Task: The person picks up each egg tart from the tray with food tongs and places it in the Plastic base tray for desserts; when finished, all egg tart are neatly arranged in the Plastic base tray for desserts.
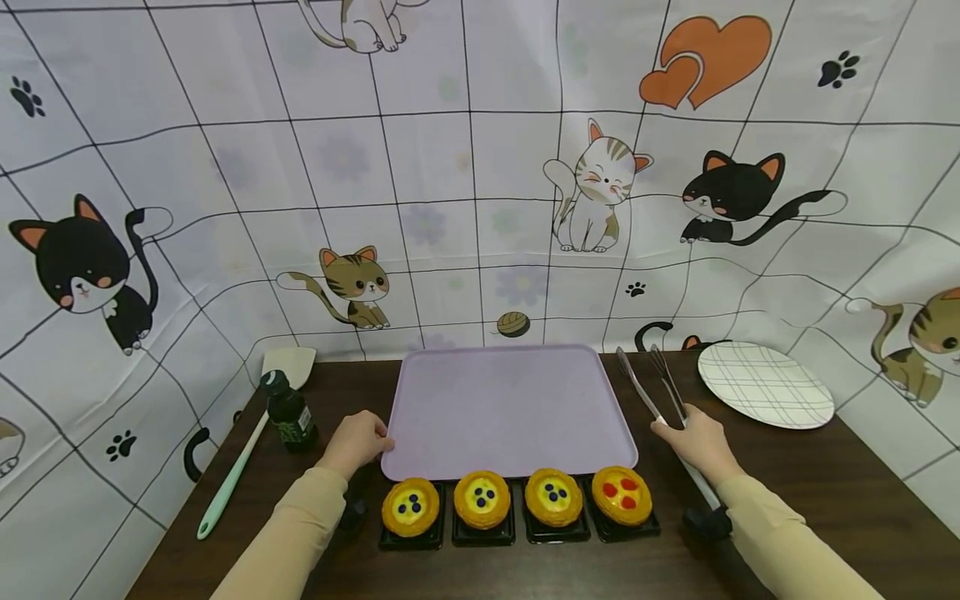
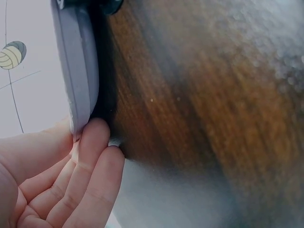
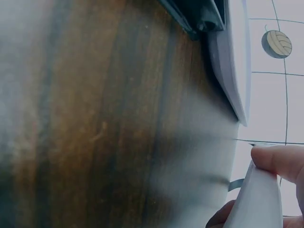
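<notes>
A pale lilac tray (image 1: 510, 412) lies flat at the middle of the brown table. My left hand (image 1: 357, 446) is at its left edge, and the left wrist view has thumb and fingertips pinching the tray's rim (image 2: 84, 66). On the right, my right hand (image 1: 699, 443) holds metal tongs (image 1: 636, 385) whose arms spread toward the wall. Close up, the right thumb (image 3: 273, 159) and fingers wrap the tongs' smooth handle (image 3: 259, 202). Several egg tarts stand in a row before the tray: three with blue dots (image 1: 410, 507) and one with red pieces (image 1: 622, 495).
Black square holders (image 1: 483, 537) sit under the tarts. A dark green bottle (image 1: 288, 410) and a spatula with a mint handle (image 1: 232, 483) are at the left. A white gridded plate (image 1: 765, 385) lies back right. Behind the table hangs a cat-patterned cloth (image 1: 510, 167).
</notes>
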Available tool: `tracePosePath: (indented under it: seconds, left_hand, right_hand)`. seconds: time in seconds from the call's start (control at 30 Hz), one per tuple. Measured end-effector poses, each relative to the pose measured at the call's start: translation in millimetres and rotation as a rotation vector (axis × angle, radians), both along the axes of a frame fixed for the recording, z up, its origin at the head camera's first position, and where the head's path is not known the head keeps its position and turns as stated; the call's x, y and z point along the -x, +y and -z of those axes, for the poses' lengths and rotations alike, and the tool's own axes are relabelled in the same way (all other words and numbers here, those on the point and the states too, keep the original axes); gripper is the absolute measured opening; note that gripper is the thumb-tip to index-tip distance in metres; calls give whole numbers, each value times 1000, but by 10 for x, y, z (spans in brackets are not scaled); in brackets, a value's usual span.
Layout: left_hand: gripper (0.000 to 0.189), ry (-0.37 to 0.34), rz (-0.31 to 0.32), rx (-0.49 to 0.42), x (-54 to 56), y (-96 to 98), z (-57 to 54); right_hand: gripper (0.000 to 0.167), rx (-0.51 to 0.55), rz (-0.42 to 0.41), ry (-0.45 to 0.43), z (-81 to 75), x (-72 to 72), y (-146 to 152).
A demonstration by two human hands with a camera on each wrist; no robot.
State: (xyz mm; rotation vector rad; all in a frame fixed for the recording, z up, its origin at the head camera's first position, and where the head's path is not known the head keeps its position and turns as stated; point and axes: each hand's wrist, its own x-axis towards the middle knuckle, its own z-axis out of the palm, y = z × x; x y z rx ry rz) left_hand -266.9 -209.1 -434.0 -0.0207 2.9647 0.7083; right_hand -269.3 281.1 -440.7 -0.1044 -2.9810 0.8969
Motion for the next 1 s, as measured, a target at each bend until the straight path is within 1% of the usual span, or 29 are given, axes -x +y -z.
tracePosePath:
  seconds: [0.13, 0.37, 0.57, 0.7, 0.8, 1.0]
  left_hand:
    - [13, -6, 2, -7, 0, 5, 7]
    - [14, 1, 11, -5, -11, 15, 0]
    - [14, 6, 10, -2, -13, 22, -18]
    - [14, 3, 5, -2, -14, 21, -33]
    - [15, 1, 4, -6, -13, 14, -30]
    - [14, 7, 7, -10, -14, 2, -9]
  right_hand:
    - [75, -16, 15, -33, -7, 20, -13]
    - [74, -28, 22, -58, 3, 67, -28]
    - [82, -75, 22, -109, -19, 115, -70]
    - [81, -114, 19, -111, -34, 134, -100]
    - [77, -157, 9, -113, -45, 137, -118]
    - [61, -226, -3, -131, -64, 138, -135]
